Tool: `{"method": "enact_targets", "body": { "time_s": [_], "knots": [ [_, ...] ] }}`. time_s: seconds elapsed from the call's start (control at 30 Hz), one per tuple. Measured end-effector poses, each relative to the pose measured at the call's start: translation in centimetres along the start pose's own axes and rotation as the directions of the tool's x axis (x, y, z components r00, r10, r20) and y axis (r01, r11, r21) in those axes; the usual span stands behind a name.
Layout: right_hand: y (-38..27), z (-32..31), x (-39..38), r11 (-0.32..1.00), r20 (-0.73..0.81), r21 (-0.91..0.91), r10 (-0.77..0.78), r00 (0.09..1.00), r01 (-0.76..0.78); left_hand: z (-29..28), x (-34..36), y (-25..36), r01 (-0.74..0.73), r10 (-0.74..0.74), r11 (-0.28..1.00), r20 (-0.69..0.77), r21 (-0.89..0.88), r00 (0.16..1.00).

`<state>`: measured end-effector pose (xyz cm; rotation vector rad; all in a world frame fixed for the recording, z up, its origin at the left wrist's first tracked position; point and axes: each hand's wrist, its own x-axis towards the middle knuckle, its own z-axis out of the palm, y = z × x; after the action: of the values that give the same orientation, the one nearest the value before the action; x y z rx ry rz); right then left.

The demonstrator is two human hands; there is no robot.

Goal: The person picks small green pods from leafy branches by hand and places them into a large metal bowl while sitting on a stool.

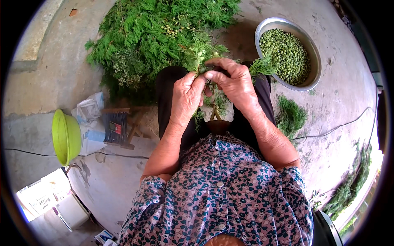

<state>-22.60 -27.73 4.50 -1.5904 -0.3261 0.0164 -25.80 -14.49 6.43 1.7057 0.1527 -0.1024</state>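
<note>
Green sprig (200, 56), held near the knees (166, 84) between both hands: the left hand (186, 96) has thumb and fingers clamped on its stem; the right hand's (238, 84) thumb and forefinger curl in beside it, whether pinching I cannot tell. Just beyond lies the heap (150, 35); right of it, a basin (315, 67) of berries (285, 56); greenery (351, 184) lines the floor's (338, 90) right edge.

And here's your grey concrete floor (338, 96): a big heap of feathery green branches (143, 37) sprawls ahead of you, a round silver metal basin (314, 55) sits to its right, and nearer you lie a small feathery green clump (291, 115) and a thin black cable (321, 135).
</note>
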Motion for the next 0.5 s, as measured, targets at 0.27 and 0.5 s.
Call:
{"method": "enact_targets", "body": {
  "time_s": [0.27, 0.5],
  "knots": [
    [0.0, 0.9, 0.0, 1.000, -0.060, -0.007, -0.031, 0.998, 0.030, 0.0, -0.1, -0.4, -0.009, 0.008, 0.998, 0.023, 0.056, 1.000],
    [-0.4, 0.2, 0.3, 0.839, 0.054, 0.389, 0.392, 0.919, -0.380, 0.2, -0.2, -0.3, 0.052, -0.055, 0.997, 0.044, 0.053, 0.998]
  ]
}}
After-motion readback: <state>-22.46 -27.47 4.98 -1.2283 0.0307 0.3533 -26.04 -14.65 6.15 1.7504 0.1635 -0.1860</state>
